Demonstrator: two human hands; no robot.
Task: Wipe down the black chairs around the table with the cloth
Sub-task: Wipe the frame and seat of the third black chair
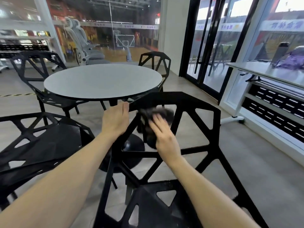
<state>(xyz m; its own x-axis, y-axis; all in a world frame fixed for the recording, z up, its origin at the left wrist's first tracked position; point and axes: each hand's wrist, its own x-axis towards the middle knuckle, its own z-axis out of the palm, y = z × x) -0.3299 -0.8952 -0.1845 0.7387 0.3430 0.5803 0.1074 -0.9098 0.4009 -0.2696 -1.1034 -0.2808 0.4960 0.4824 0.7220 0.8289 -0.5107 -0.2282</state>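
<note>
Both forearms fill the bottom of the view, reaching over the nearest black chair (194,129), the one w/ the cut-out frame right in front. Left hand (115,120) lies on the top-left edge of its backrest, fingers mostly straight and together, more bracing than gripping afaict. Right hand (162,130) presses the dark cloth (156,115) against a slanted strut just below the top rail, fingers spread flat over it. Cloth is bunched up, part of it poking out above the fingertips.

What could go wrong imo: the frame is all gaps, so the wad could push through an opening and drop to the floor. Also a flat-hand press isn't a real hold, so a fast stroke could leave the cloth behind. And black on black means missed spots are easy.

Hard to tell: right hand and cloth are motion-blurred, so the cloth's edges are mush. Chair legs are cut off at the bottom. Three other black chairs sit around the round table (102,81); can't tell whether they're wiped or not.
</note>
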